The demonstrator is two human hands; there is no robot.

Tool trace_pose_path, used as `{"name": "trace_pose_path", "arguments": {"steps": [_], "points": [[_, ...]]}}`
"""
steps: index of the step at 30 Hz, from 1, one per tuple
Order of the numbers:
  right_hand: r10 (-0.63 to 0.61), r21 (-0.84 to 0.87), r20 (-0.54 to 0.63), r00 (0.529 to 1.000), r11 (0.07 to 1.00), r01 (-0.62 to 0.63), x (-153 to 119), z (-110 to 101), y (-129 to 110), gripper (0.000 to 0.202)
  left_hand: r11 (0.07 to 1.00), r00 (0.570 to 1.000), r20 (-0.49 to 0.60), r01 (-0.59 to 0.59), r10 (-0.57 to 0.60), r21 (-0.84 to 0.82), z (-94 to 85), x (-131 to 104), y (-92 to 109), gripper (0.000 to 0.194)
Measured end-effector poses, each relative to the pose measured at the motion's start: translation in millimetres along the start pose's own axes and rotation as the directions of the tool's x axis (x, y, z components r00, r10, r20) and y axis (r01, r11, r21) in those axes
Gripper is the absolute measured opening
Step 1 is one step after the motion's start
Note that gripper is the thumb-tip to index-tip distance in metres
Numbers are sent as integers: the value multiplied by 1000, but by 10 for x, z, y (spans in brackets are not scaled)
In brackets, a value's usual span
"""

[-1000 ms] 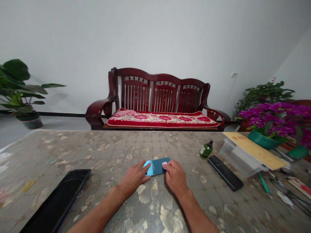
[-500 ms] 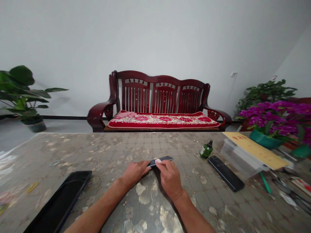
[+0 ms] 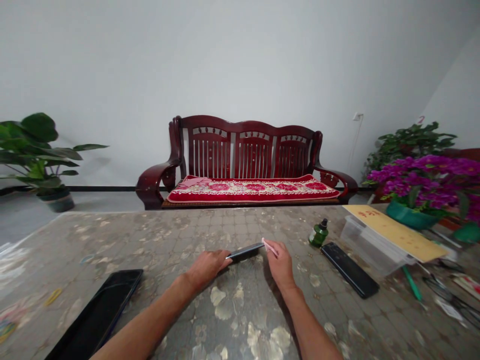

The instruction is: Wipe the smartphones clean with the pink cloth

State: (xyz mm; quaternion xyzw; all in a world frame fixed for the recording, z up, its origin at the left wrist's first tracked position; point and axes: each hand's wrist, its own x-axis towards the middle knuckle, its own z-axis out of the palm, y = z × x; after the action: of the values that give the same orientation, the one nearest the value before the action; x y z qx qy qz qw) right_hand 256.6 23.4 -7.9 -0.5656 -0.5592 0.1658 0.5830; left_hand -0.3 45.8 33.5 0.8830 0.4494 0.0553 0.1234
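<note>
Grey and slim, the phone (image 3: pixel 245 251) shows almost edge-on above the table (image 3: pixel 210 325), slanting up towards its right end. At the phone's left end, the left hand (image 3: pixel 210 265) grips it narrowly between thumb and fingers; with just that end caught, a loose pinch on a smooth casing could let it slip and drop. At the phone's right end, the right hand (image 3: pixel 279 262) is closed on a pink cloth (image 3: pixel 270 247). Pressing too hard there might lever the phone round in the left hand, and a fold of cloth could snag on its corner. Further right of the phone stands the bottle (image 3: pixel 318 235), with the second phone (image 3: pixel 350 270) just beside it; a wide swing of the right hand would be the likeliest cause of knocking the bottle over.

As for position, the phone starts within the left hand's grasp, runs rightwards across the gap between both hands, and ends right by the cloth. Whether cloth and phone press together, or merely meet at the edge, I cannot tell.
</note>
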Motion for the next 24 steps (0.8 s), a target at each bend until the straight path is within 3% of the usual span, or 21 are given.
{"name": "trace_pose_path", "arguments": {"steps": [7, 16, 20, 24], "points": [[119, 84, 131, 984, 988, -130, 37, 15, -9, 37, 989, 999, -49, -1, -7, -146, -61, -40, -132, 32], [69, 60, 216, 974, 995, -84, 20, 20, -179, 24, 899, 953, -192, 136, -233, -416, -57, 4, -166, 33], [206, 149, 292, 934, 955, -257, -50, 37, -271, 23, 833, 892, -250, 209, -377, -512, -76, 107, -171, 37], [379, 362, 419, 825, 763, -535, -125, 85, -381, 35, 732, 846, -248, 219, -472, -646, -175, 207, -130, 48]]}}
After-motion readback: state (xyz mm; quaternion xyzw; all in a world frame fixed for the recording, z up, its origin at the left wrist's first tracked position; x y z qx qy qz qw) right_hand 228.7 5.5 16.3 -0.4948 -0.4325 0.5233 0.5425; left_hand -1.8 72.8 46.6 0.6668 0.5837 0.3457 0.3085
